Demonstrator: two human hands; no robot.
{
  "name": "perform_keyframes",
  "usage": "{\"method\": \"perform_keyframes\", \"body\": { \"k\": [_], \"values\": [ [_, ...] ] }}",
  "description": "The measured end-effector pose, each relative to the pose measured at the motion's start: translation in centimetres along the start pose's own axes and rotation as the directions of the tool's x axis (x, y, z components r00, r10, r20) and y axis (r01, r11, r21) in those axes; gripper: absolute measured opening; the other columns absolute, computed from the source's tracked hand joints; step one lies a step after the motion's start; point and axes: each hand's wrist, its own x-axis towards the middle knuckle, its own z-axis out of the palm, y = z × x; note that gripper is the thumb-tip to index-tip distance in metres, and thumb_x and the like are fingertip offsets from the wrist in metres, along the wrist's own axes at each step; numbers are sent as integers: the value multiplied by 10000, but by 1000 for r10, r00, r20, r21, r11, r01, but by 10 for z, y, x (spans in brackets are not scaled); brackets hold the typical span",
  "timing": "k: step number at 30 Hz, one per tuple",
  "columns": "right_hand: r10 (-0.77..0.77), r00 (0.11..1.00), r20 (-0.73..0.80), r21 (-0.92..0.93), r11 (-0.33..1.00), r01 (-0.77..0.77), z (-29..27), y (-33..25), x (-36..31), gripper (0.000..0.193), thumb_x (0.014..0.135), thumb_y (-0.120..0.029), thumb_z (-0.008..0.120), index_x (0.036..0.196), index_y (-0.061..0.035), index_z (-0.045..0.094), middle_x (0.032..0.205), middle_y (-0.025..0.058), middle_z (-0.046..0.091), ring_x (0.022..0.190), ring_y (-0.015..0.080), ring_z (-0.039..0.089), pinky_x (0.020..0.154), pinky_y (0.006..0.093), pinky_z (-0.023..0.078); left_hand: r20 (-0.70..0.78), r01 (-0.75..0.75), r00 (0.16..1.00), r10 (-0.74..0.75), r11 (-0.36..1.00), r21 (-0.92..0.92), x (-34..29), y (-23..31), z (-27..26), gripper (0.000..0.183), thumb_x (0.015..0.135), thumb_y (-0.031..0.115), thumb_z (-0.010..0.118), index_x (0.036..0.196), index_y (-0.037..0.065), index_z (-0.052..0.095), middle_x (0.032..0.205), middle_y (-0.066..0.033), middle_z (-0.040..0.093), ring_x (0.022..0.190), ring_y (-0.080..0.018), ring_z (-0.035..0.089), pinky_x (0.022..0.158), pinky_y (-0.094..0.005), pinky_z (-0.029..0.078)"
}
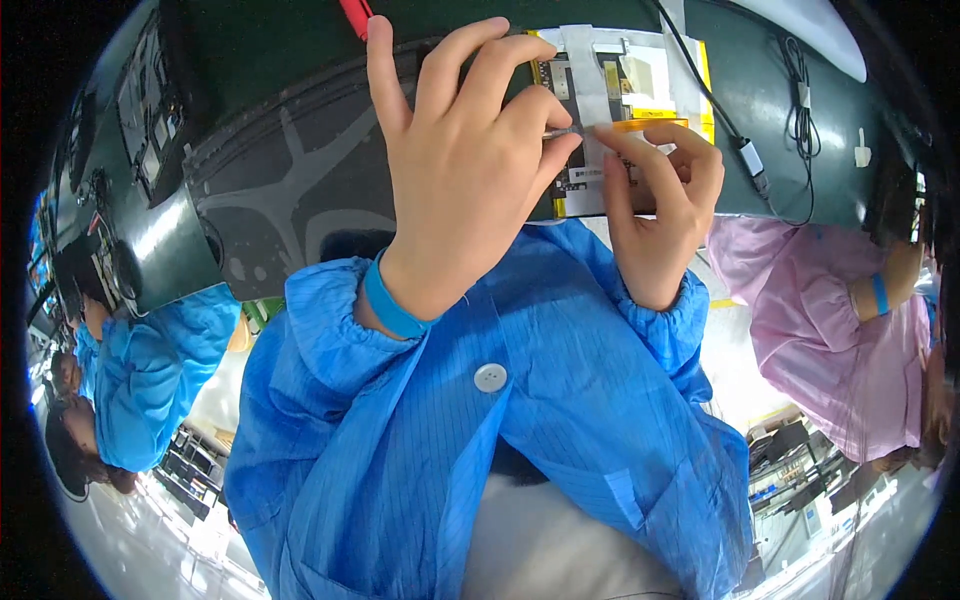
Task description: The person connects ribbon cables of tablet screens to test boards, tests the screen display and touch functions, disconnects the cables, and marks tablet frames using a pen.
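My left hand point(460, 150) reaches over the near edge of an opened electronic assembly point(565, 205). Its thumb and index finger pinch a thin greyish strip point(564, 132); the other fingers are raised and spread. From the right comes my right hand point(665, 205), fingers curled, with its index fingertip close to the strip's end and its thumb low over the circuit board. Whatever this hand grips is hidden. Along its index finger runs an orange strip point(645, 125). Pale tape bands point(588, 80) cross the assembly, which has yellow edges.
Left of the assembly lies a dark panel point(270, 180) with grey branching shapes. A red tool handle point(355, 15) is beyond it. A black cable with a grey connector point(750, 155) and a coiled cord point(800, 110) lie right. Co-workers in blue point(165, 370) and pink point(820, 330) sit either side.
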Motion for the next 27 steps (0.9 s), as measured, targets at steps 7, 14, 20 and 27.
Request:
{"method": "perform_keyframes", "body": {
  "k": [7,14,20,27],
  "values": [
    [-31,999,19,12,999,31,-1,2,-1,309,666,-9,699,933,-162,713,953,40,526,676,178,451,639,298,400,59,-5,998,2,999,50,-4,-1,0,161,692,230,759,705,123,640,1057,-11,601,1163,-221,453,1063,-629,110],
    [-104,992,66,-21,994,105,-2,2,1,335,664,-13,692,955,-177,714,957,45,541,694,187,452,633,300,406,138,5,990,-16,997,78,3,4,-8,166,686,232,760,707,116,643,1052,-20,600,1163,-226,452,1062,-630,102],
    [-179,981,72,-81,979,185,-2,3,0,368,652,-17,684,989,-163,697,982,49,555,716,194,466,637,303,409,76,20,997,-23,999,36,0,2,-2,160,662,213,757,703,106,645,1038,-19,599,1165,-218,451,1062,-630,104],
    [-445,862,241,-275,821,501,-7,6,9,353,687,-126,614,1038,-93,638,995,26,558,800,175,531,665,299,404,131,2,991,-14,996,92,2,6,-7,130,657,169,746,700,95,647,1031,-26,604,1157,-218,466,1060,-635,115]
  ]
}}
